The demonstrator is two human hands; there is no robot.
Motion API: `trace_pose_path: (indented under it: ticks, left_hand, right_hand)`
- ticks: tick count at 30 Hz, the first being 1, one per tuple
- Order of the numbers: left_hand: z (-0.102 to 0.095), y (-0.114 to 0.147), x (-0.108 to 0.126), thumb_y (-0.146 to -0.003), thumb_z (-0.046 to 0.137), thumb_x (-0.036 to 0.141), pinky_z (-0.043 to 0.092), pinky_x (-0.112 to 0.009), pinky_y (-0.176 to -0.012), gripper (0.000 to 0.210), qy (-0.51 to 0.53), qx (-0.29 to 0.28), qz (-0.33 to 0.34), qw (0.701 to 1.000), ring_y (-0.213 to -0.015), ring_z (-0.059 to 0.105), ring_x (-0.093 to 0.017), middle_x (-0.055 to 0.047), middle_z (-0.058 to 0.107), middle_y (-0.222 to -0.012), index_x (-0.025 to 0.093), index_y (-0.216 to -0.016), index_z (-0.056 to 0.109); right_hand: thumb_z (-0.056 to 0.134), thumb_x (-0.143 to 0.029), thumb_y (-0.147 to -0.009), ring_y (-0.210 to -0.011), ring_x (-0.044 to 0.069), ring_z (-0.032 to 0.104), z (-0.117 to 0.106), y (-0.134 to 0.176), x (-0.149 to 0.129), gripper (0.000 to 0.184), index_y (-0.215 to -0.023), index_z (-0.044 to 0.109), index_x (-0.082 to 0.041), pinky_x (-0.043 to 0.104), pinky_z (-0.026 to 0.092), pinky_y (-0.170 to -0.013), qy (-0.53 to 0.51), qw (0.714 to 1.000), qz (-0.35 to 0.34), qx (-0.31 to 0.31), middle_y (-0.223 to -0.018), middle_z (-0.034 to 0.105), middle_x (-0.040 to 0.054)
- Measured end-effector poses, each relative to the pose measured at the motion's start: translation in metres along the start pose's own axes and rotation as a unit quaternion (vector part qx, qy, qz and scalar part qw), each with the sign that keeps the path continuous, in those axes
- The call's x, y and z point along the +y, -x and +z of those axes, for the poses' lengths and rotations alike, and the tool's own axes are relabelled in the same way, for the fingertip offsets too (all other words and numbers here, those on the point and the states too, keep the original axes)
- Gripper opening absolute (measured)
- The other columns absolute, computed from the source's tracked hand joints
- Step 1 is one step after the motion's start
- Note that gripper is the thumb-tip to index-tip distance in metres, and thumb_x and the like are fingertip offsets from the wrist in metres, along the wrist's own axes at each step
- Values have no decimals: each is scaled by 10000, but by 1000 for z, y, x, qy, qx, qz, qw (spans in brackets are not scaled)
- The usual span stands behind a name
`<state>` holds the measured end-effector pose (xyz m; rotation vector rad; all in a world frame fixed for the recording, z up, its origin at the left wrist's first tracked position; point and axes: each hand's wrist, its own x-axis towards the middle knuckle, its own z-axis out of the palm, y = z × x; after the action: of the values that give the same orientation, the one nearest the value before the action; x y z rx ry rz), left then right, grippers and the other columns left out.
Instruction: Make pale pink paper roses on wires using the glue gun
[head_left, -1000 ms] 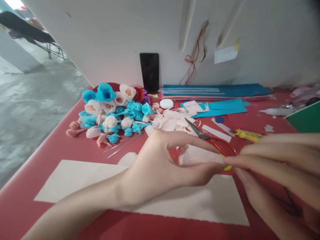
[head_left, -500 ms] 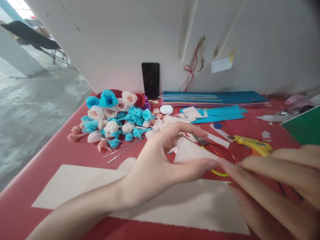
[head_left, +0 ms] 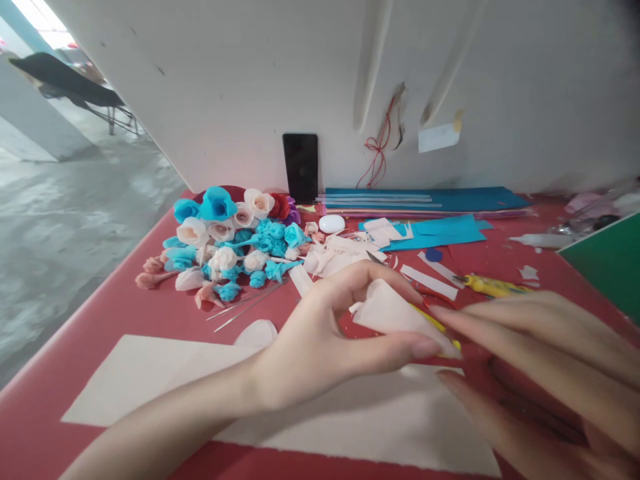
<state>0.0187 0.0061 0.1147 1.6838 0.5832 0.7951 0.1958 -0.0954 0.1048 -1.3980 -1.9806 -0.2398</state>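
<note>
Between thumb and fingers, my left hand (head_left: pixel 325 340) pinches a pale crepe-paper flower (head_left: pixel 387 308), its wide end facing left and its narrow end pointing right. Close by on the right, my right hand (head_left: pixel 545 360) has its fingers apart and holds nothing that I can see; it is somewhat blurred. Under both hands lies a large cream paper sheet (head_left: pixel 370 420). Behind the flower are scissors with red and yellow handles (head_left: pixel 454 345), partly covered by my hands. A small stack of rounded pale petals (head_left: pixel 256 332) rests at the sheet's upper edge.
Blue, white and pink paper flowers (head_left: pixel 225 257) are heaped at the back left, near thin wires (head_left: pixel 245 308). A yellow glue gun (head_left: pixel 493 285) lies at the right. A phone (head_left: pixel 301 168) leans on the wall, beside blue paper (head_left: pixel 435 232) and white scraps (head_left: pixel 340 257).
My right hand has come away from the flower's narrow end, and its thumb and fingers have spread. My left hand still holds the flower, now tilted more downward to the right.
</note>
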Motion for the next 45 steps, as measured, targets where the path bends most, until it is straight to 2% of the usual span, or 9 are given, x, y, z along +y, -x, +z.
trace_pose_path:
  ticks: [4, 11, 15, 19, 26, 31, 38, 41, 45]
  left_hand:
    - [1, 3, -3, -703, 738, 243, 431, -212, -777, 230, -7, -10, 24, 1000, -842, 597, -118, 30, 661, -877, 202, -876, 591]
    - [2, 4, -3, -710, 729, 188, 438, -179, -726, 276, 36, -22, 17, 999, -867, 594, -102, 23, 651, -929, 194, -933, 567]
    - [3, 4, -2, -685, 726, 91, 441, -172, -739, 309, 52, -15, 19, 998, -867, 593, -103, 30, 653, -944, 206, -931, 578]
    - [4, 5, -2, -690, 733, 155, 438, -196, -761, 277, 20, 8, 18, 1000, -868, 573, -115, 28, 632, -923, 208, -913, 579]
    - [6, 4, -5, -747, 697, 254, 456, -228, -814, 298, 49, 10, -8, 999, -910, 563, -122, 16, 581, -1017, 223, -987, 523]
    - [5, 3, -5, -729, 712, 236, 448, -250, -846, 321, 56, 0, -18, 998, -1066, 540, -171, 2, 570, -1084, 229, -978, 509]
    - [2, 2, -4, -681, 747, 259, 470, -268, -702, 276, 25, -10, -53, 998, -806, 582, -165, -19, 600, -862, 191, -869, 556]
    - [4, 1, -7, -636, 779, 215, 469, -238, -655, 279, 96, 0, -63, 993, -744, 580, -143, -6, 612, -807, 182, -812, 566]
    - [9, -3, -14, -601, 790, 126, 482, -214, -642, 332, 216, 12, -92, 972, -669, 586, -110, 22, 617, -723, 169, -846, 569]
  right_hand:
    - [577, -105, -828, -890, 226, 554, 5, -1, -3, 263, -1089, 585, -143, 402, 433, -799, -11, 999, -51, -2, -946, 586, 57]
    - [532, -113, -870, -730, 169, 552, 2, -3, -8, 172, -992, 639, -168, 341, 370, -673, 40, 998, -48, 10, -817, 634, 12]
    - [491, -116, -886, -777, 217, 566, 4, 2, -11, 203, -1035, 624, -152, 393, 378, -724, 102, 992, -76, -8, -888, 642, 56]
    - [502, -95, -874, -801, 264, 570, 2, 5, -9, 250, -1098, 610, -122, 435, 368, -736, 121, 987, -98, -28, -936, 641, 86]
    - [562, -292, -879, -916, 194, 581, 2, 4, -5, 243, -1112, 574, -223, 307, 438, -857, 19, 999, 34, -9, -1010, 612, 14]
    - [511, -286, -903, -770, 101, 630, 5, -8, -3, 108, -987, 578, -288, 108, 513, -581, -56, 996, 58, -30, -952, 629, -62]
    - [572, -264, -859, -710, 152, 645, 4, -9, 1, 36, -875, 604, -257, 134, 475, -403, -101, 990, 87, -46, -858, 654, -27]
    - [529, -248, -877, -563, 103, 604, 6, -17, 1, 131, -757, 583, -238, 102, 442, -371, -168, 973, 114, -113, -681, 609, -45]
    - [475, -150, -875, -429, 65, 532, 11, -27, 3, 215, -705, 587, -219, 79, 423, -361, -318, 919, 137, -190, -558, 554, -61]
